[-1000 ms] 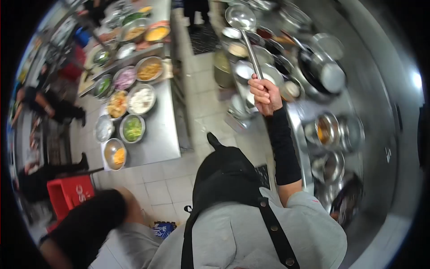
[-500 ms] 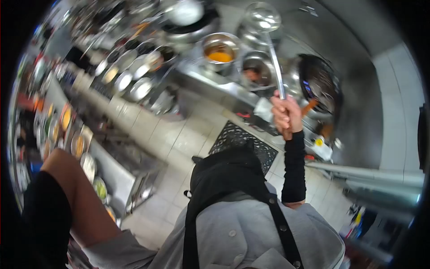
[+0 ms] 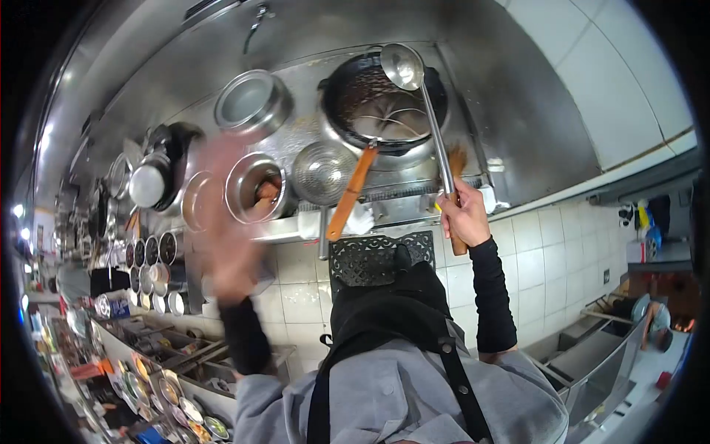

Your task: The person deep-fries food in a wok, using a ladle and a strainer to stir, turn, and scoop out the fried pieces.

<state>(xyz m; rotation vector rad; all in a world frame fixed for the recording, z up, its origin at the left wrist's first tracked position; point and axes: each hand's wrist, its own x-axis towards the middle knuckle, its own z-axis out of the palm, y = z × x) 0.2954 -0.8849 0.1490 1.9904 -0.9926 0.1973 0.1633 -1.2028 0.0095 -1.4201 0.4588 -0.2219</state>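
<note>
At our twelve o'clock we have the wok (image 3: 336,111), the strainer (image 3: 323,172) at eleven, the pot (image 3: 251,169) at ten, and the ladle (image 3: 438,140) in our right hand (image 3: 466,214) at one.

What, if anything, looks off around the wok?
The perforated strainer's handle juts past the counter's front edge, where it could probably be knocked. No clear spill or damage; the ladle in the right hand looks intact.

Steel back wall (image 3: 355,21), tap (image 3: 255,26) on it; white tiled wall (image 3: 614,74) adjoining at right. Steel surface (image 3: 305,111) along its foot. Floor (image 3: 536,240): pale tiles, black openwork mat (image 3: 351,259). Metal bench (image 3: 606,370) lower right. Bright light spots (image 3: 20,211), far left.
</note>
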